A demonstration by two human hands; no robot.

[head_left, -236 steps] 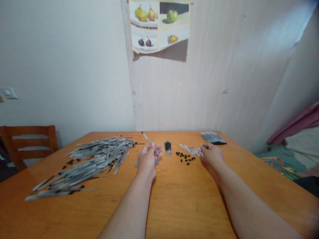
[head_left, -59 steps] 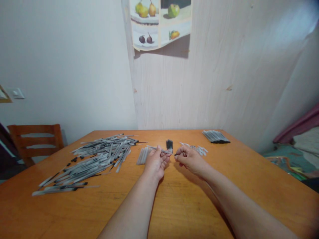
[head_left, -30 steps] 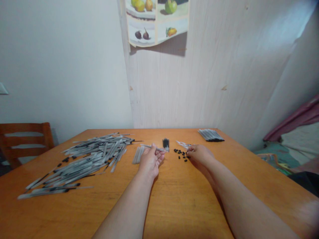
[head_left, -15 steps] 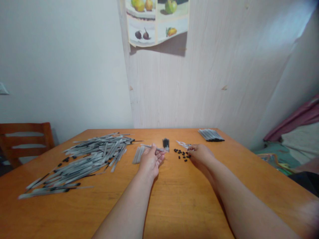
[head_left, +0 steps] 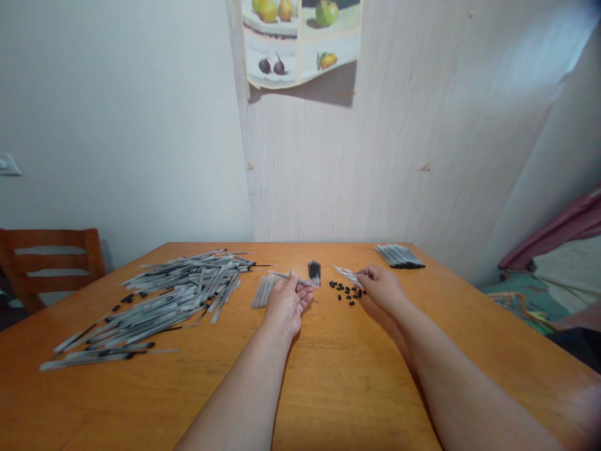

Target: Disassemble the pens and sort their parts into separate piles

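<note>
So that tube is presumably facing right-side caps, we're pinching it with left hand; right hand's grip unclear.

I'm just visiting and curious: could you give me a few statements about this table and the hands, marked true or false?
1. The left hand holds a slender pen barrel. True.
2. The right hand is on the row of black-ended pens. False: the right hand is at the small white parts, apart from that row.
3. A loose heap of pen parts lies on the table's left side. True.
4. The fruit poster lies on the table. False: the poster hangs on the wall.
5. Small black plugs lie between the hands. True.
</note>
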